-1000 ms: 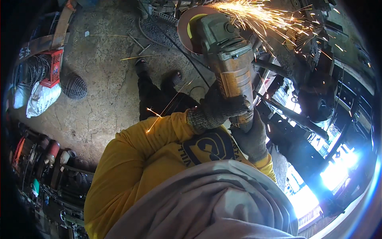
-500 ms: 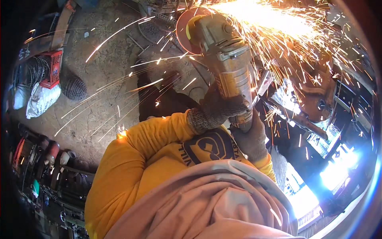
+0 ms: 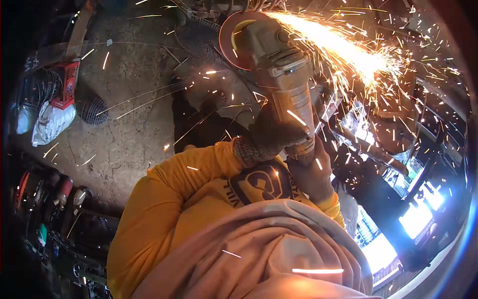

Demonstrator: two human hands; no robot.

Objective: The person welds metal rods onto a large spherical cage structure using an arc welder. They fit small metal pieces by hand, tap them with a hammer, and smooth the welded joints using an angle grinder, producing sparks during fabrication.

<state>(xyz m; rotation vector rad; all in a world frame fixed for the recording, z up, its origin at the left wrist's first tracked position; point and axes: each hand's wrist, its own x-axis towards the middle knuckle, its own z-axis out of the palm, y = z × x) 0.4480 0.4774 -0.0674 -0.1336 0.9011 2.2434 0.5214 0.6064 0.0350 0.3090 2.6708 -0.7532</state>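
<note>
A worn angle grinder (image 3: 294, 99) stretches away in front of my chest, its reddish disc (image 3: 228, 42) at the far end. Around the middle of its body wraps my left hand (image 3: 266, 134) in a dark knit glove. My right hand (image 3: 312, 174), also gloved, is closed on the rear of the tool. A dense stream of bright sparks (image 3: 338, 45) shoots from the disc toward the right. Whatever the disc touches is hidden behind the tool's head and the glare.
At the left lie a red crate (image 3: 65, 84), a white sack (image 3: 54, 122) and a round wire mesh (image 3: 93, 109) on the bare floor (image 3: 129, 99). Shelved hardware, including a red cylinder (image 3: 64, 189), fills the lower left. Bright openings (image 3: 418, 219) glare at lower right.
The spark stream has narrowed and fewer long sparks cross the left side. The scene looks darker. Both hands and the grinder have barely moved.
</note>
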